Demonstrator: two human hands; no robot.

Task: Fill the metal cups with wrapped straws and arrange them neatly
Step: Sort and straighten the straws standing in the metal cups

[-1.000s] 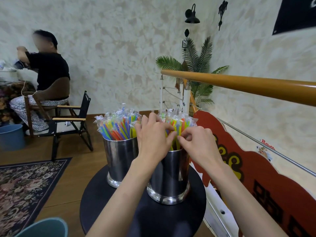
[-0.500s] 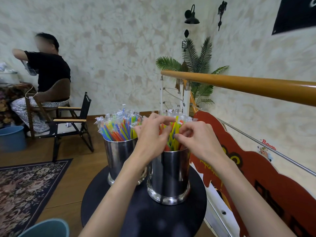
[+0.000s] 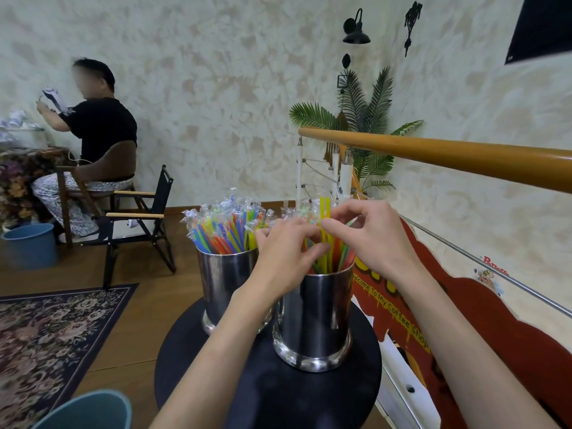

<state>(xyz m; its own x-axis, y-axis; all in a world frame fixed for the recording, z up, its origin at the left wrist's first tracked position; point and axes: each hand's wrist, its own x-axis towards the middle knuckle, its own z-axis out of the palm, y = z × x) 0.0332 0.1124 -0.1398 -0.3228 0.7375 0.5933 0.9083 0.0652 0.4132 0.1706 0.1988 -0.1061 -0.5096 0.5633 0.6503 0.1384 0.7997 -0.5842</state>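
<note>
Now raised above its bundle: yellow straw (image 3: 325, 218), pinched by right hand (image 3: 370, 235), left hand (image 3: 286, 253) gripping the rest at center frame; best lowered straight into near cup (image 3: 312, 320).

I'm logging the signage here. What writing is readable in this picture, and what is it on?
"Welcome To My Coffee Shop": yellow letters on the red board behind the table.
"Pope...": red letters on a wall sticker, cut off by the rail; rest unreadable.
The metal cups and straw wrappers show no legible text.

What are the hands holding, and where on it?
Both hands, left and right, pinch yellow wrapped straws mid-length, above the nearer metal cup.
</note>
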